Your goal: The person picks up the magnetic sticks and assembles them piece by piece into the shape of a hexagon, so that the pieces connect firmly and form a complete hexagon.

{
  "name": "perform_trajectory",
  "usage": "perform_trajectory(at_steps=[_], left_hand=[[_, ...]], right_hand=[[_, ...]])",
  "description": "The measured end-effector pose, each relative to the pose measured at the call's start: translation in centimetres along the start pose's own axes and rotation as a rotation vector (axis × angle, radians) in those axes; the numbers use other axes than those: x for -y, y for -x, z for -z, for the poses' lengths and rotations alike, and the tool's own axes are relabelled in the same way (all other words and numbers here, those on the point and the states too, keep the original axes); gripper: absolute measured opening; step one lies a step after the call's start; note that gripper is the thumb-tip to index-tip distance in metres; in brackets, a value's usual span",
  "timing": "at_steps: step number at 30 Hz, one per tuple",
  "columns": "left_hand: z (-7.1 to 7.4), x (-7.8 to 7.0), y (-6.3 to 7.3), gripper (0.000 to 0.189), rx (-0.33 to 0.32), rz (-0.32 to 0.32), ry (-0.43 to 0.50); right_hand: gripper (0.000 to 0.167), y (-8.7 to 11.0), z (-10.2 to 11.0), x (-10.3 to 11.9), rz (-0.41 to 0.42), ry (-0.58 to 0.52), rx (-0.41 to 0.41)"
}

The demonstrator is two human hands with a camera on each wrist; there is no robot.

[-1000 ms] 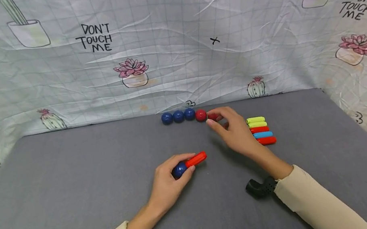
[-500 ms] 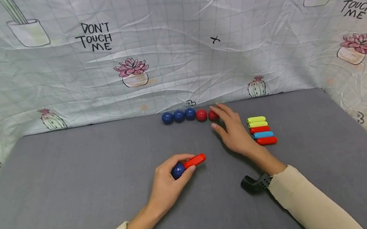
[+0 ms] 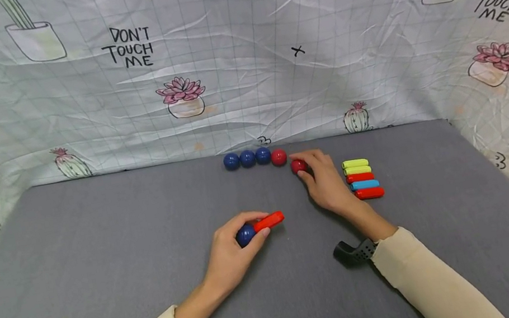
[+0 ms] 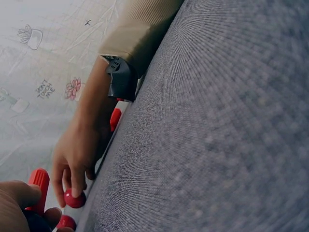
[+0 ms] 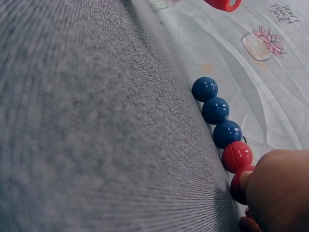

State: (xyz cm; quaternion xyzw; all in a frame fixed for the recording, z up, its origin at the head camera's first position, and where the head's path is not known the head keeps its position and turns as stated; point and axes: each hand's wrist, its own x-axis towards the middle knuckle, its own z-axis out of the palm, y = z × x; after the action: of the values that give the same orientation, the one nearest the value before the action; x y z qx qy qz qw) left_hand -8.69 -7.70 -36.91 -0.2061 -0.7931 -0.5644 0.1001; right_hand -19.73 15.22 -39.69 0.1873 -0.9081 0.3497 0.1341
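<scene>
Pinches a red ball (image 3: 298, 166) in the fingers of the right hand (image 3: 323, 181), right of the three-ball blue row (image 3: 247, 158) and slightly nearer the person, with a second red ball (image 3: 278, 157) at that row's right end. Grasps a red rod (image 3: 269, 220) in the fingers of the left hand (image 3: 227, 252), with a lone blue ball (image 3: 245, 235) against it, well toward the person from the blue row. Shows five rods (image 3: 360, 177) in full only in the head view, right of the blue row; grooves along the red rod in the left wrist view; its hollow end in the right wrist view.
</scene>
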Motion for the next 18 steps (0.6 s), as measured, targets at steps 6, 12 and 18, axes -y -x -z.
perform_trajectory(at_steps=[6, 12, 18], left_hand=[[0.0, -0.1, 0.0, 0.021, -0.002, 0.001, -0.003], [0.3, -0.4, -0.1, 0.019, -0.043, -0.046, -0.028], [0.2, 0.5, -0.3, 0.024, -0.117, -0.078, -0.076]], right_hand=[[0.034, 0.0, 0.2, 0.2, -0.026, 0.003, -0.005], [0.033, 0.1, 0.4, 0.6, -0.054, -0.029, -0.02], [0.033, 0.1, 1.0, 1.5, -0.11, -0.142, 0.029]])
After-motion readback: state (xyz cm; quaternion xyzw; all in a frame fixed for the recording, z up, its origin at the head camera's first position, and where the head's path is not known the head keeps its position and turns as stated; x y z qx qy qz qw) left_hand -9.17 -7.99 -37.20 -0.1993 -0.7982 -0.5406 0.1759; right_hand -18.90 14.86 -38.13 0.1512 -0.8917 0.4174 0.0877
